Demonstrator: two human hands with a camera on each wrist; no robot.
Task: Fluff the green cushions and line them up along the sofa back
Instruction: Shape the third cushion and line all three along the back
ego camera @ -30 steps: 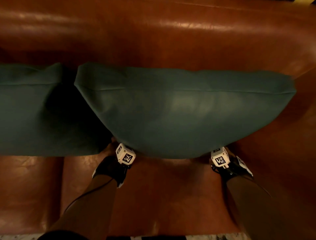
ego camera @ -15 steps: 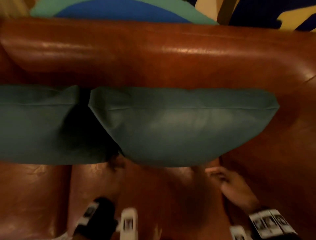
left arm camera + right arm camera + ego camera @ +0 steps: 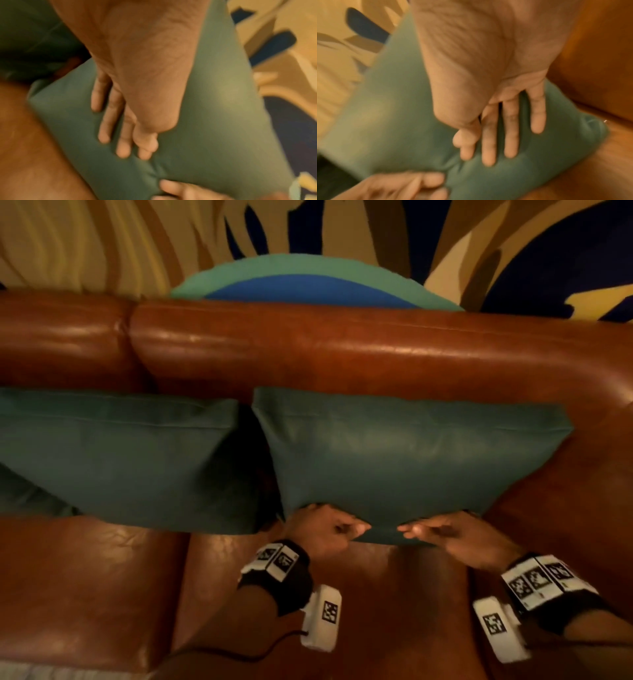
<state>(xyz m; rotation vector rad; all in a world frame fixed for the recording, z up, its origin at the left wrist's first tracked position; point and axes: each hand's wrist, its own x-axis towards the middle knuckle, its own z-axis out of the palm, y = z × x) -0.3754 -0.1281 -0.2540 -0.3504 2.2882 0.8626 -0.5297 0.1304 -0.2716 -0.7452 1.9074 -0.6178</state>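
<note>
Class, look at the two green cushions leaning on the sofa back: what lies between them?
In the head view, a narrow dark gap separates the left cushion from the right cushion; nothing shows there except shadow.

The sofa [image 3: 342,354] is showing glossy, creased brown leather — light is glinting along its back; against it, the green cushions [image 3: 411,457] are looking matt, smooth cloth.

- The head view looks forward and steeply down from above the sofa [image 3: 342,350], taking in its back, its seat and both wrists.
- The left wrist view sits very close, looking along the left hand [image 3: 137,67] onto the right-hand green cushion [image 3: 214,108].
- The right wrist view, equally near, looks along the right hand [image 3: 479,67].
- All three views share that cushion's lower edge.
</note>
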